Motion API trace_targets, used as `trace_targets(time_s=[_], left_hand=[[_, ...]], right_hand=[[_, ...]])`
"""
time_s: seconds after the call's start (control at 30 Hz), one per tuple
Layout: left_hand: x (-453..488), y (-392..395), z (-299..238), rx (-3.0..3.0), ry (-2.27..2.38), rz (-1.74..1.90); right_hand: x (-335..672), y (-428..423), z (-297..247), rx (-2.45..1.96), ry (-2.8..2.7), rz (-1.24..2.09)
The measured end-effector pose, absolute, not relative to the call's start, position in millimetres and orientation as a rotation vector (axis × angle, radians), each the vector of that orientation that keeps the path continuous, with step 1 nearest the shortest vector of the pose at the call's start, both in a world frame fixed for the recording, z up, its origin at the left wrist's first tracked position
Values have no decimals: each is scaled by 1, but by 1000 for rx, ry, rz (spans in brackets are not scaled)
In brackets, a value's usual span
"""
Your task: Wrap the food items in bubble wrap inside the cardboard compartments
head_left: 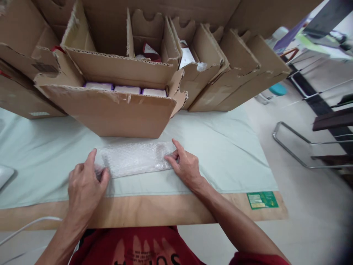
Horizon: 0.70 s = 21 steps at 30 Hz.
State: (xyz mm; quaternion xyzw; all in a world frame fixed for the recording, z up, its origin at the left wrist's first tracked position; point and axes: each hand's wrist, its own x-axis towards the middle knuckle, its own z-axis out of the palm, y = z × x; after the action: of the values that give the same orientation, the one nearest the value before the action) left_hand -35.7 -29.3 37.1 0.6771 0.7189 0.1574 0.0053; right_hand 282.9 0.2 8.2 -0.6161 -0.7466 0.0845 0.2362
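A flat, clear bubble wrap sleeve (138, 159) lies lengthwise on the cloth in front of me, its surface shiny and wrinkled. At its left end is my left hand (85, 180), with the thumb and forefinger at the edge and the other fingers curled. My right hand (184, 162) grips the opposite end, the thumb on top and the forefinger stretched along the short edge. Whether anything is inside the wrap I cannot tell. Just behind it stands an open cardboard bin (124, 114) with several pale, purple-edged packs (127, 89) in it.
More open cardboard bins (209, 77) stand in a row behind, some holding small items. A pale green cloth (220, 154) covers the wooden table (154, 209). A white cable (41, 219) crosses the left front edge. Metal chair legs (292, 154) are at right.
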Motion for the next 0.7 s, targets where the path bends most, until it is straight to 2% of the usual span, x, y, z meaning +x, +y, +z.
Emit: trace_targets(time_s=[0.13, 0.23, 0.33, 0.43, 0.57, 0.7], left_hand=[[-37, -36, 46, 2305, 2210, 691], [-19, -47, 52, 2566, 1915, 783], [10, -53, 46, 2726, 1562, 560], [26, -51, 33, 2684, 1533, 357], [19, -47, 24, 2575, 1594, 194], [10, -48, 26, 2539, 1602, 161]], right_hand=[[288, -8, 34, -1666, -2017, 91], [275, -21, 60, -1544, -2125, -54], [249, -30, 65, -1319, -2457, 38], [233, -31, 46, -1208, -2684, 165], [244, -34, 19, -1320, -2723, 178], [271, -43, 16, -1511, -2663, 82]])
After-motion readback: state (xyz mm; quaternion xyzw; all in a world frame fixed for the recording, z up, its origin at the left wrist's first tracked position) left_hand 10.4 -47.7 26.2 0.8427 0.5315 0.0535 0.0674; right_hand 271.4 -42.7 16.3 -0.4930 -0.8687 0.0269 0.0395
